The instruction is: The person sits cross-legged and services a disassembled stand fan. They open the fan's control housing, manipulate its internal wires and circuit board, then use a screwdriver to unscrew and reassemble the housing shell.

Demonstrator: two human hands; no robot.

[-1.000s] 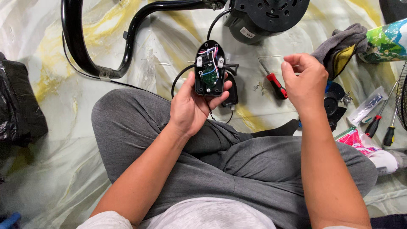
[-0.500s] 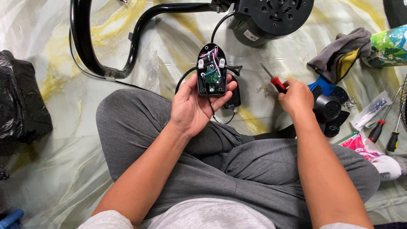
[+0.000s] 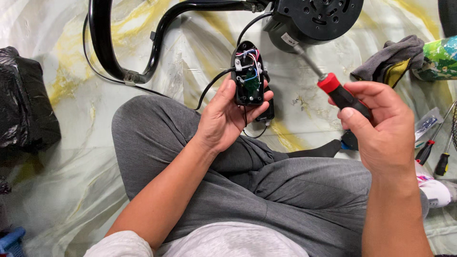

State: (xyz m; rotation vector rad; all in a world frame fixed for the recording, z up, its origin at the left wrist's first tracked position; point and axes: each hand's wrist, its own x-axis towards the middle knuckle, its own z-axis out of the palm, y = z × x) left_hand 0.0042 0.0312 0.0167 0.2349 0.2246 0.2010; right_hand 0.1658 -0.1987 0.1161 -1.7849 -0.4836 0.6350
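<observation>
Black switch housing [image 3: 249,74] cradled open-side-up in left hand [image 3: 223,116], fingers wrapped round it, wiring exposed for access; right hand [image 3: 381,126] fingers clamped on red-handled screwdriver [image 3: 333,90], tip angled away.

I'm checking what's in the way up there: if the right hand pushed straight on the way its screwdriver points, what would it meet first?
Probably the black motor housing: the right hand aims the screwdriver up-left, tip near its lower edge. Depth unclear.

A home floor turned repair spot: marbled plastic sheet [image 3: 143,119] underfoot, screwdrivers [image 3: 435,157] at right, a dismantled fan motor [image 3: 319,19] far.
</observation>
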